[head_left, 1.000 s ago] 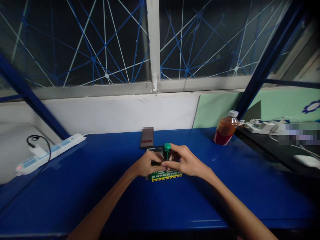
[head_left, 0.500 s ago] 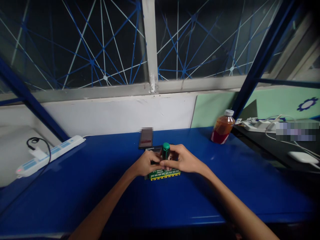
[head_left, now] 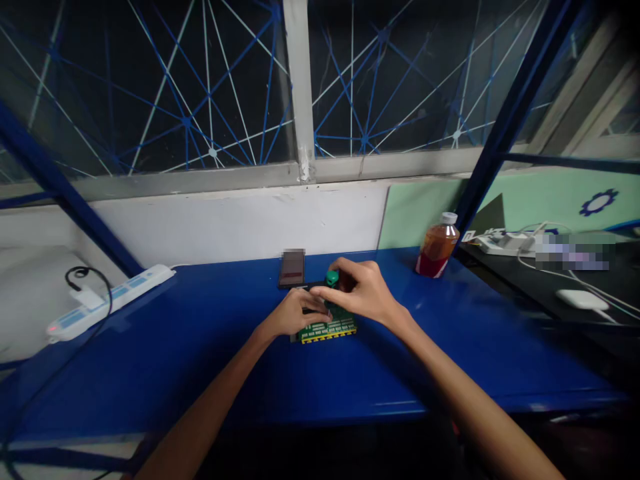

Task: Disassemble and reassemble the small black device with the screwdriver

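A green circuit board (head_left: pixel 327 327) with a yellow front edge lies on the blue table. Over it stands a screwdriver (head_left: pixel 332 275), roughly upright, its green handle top showing and its tip hidden. My right hand (head_left: pixel 367 290) curls around the handle, with the index finger behind it and the thumb stretched across in front. Low at the board is my left hand (head_left: pixel 293 315), thumb and fingers drawn together near the screwdriver's lower part. Whatever they pinch is covered by the fingers. Part of a dark piece (head_left: pixel 314 285) shows behind the hands.
A phone (head_left: pixel 292 269) lies just beyond the hands. To the right stands a bottle of amber drink (head_left: pixel 438 247). A white power strip (head_left: pixel 113 300) with a black cable sits at the left. Cables and a white adapter (head_left: pixel 583 300) rest on a black surface at far right.
My right hand has risen a little and turned on the screwdriver handle, its thumb now reaching further left. My left hand stays low by the board. The whole view has shifted slightly.
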A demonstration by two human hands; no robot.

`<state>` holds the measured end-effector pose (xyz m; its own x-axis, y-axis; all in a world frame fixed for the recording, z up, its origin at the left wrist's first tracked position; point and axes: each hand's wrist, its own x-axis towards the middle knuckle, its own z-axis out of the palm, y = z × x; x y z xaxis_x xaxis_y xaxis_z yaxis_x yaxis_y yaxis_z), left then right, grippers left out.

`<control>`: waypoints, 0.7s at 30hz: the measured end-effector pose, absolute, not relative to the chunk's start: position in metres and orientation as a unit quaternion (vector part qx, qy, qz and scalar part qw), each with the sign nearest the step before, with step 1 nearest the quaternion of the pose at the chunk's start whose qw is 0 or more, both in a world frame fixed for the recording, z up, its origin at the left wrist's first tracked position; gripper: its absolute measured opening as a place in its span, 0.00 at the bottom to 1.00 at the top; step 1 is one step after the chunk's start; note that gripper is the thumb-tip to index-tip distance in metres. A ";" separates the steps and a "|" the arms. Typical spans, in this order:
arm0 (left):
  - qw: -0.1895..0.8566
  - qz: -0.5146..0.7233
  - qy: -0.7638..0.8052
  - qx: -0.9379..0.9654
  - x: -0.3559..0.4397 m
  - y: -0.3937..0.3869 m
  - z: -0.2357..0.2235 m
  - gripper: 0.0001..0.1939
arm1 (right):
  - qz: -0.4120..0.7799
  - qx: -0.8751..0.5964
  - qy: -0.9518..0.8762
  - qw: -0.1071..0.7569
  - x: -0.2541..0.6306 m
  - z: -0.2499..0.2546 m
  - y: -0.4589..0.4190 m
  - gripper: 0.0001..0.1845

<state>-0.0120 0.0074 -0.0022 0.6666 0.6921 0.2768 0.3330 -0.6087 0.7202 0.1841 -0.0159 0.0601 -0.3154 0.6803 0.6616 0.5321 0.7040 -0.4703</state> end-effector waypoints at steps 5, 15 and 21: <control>0.315 0.285 0.281 0.860 -0.011 0.007 0.003 0.06 | 0.023 -0.390 -0.813 0.432 0.174 0.064 -0.014 0.21; 0.323 0.294 0.280 0.855 -0.009 0.005 0.007 0.05 | 0.074 -0.325 -0.866 0.373 0.184 0.072 -0.011 0.14; 0.333 0.287 0.293 0.849 -0.010 0.005 0.006 0.06 | 0.106 -0.303 -0.883 0.344 0.188 0.080 -0.014 0.10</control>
